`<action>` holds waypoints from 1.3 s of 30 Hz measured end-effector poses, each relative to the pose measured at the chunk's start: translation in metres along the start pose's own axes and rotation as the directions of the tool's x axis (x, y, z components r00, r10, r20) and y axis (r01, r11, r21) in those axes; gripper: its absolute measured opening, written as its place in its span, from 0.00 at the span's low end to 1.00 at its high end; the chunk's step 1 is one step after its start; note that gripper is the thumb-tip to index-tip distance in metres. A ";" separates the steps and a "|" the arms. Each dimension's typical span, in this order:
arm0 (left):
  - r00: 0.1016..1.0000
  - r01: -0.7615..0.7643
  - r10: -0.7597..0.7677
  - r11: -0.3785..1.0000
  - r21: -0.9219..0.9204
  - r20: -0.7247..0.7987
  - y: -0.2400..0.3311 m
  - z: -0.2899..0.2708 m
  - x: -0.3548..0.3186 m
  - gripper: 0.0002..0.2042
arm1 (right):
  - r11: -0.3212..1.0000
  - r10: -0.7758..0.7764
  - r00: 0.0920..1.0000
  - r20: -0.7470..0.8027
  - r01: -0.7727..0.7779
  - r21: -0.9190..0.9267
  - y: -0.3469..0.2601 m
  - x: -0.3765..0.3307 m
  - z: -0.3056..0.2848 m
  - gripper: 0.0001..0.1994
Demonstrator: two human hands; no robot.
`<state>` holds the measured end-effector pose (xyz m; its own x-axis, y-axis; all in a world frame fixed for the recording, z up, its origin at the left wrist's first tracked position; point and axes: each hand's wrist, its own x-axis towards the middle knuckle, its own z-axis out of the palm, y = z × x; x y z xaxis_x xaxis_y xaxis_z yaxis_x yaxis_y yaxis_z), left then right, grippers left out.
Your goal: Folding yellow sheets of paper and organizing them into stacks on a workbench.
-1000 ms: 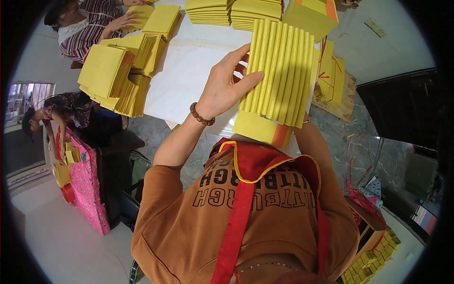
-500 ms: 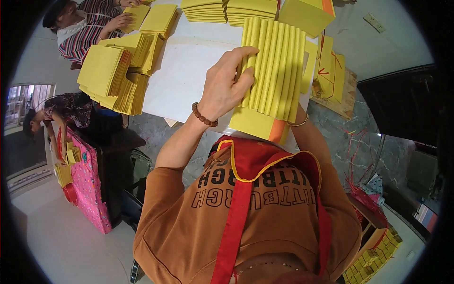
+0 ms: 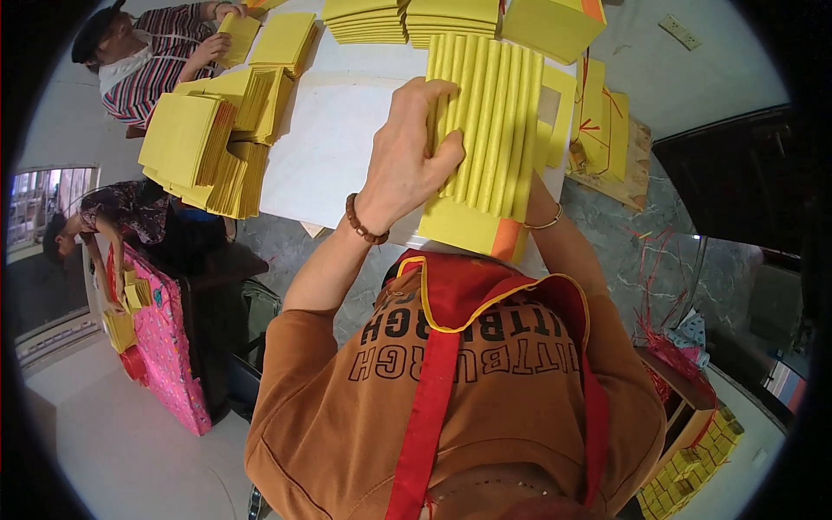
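Note:
A block of yellow folded paper [image 3: 485,121], its upper face a row of rounded ridges, is at the right front of the white table. My left hand [image 3: 412,147] is closed on its left side, with thumb and fingers pressed against the ridges. My right hand [image 3: 542,204] reaches up on the block's right side; its fingers are hidden behind the paper. Under the block's near end shows a flat yellow piece [image 3: 464,227] with an orange strip [image 3: 506,239].
Stacks of yellow paper stand at the table's left [image 3: 186,143] and far edge [image 3: 451,19]. Beyond them a yellow box [image 3: 555,26] sits at far right. Tied yellow bundles [image 3: 607,139] rest on a wooden board. Two people work at left, one by a pink-covered table [image 3: 165,338].
The ridged block and both my hands have shifted slightly left in the picture. My left hand keeps its grip. The person at far left has moved a hand on the yellow paper.

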<state>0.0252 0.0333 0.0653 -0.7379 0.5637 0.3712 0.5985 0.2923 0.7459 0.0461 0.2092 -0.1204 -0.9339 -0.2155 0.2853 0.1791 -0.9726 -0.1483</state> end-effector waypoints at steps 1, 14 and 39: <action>0.997 -0.072 0.073 0.996 0.047 -0.017 -0.001 0.000 0.000 0.17 | 0.999 0.012 1.000 0.005 -0.013 0.039 0.001 0.000 -0.002 0.27; 0.997 -0.062 0.064 0.996 0.058 -0.037 -0.009 -0.001 -0.007 0.08 | 0.996 0.038 0.997 -0.072 -0.044 -0.082 0.002 -0.002 0.017 0.30; 0.999 -0.011 0.017 0.986 0.164 -0.036 -0.016 0.000 -0.013 0.23 | 0.927 -0.041 0.954 -0.298 -0.075 -0.369 0.012 0.003 0.055 0.36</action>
<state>0.0251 0.0212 0.0485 -0.7383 0.5404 0.4036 0.6497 0.4091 0.6407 0.0623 0.1923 -0.0695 -0.9903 -0.1392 -0.0038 0.1218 -0.8527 -0.5080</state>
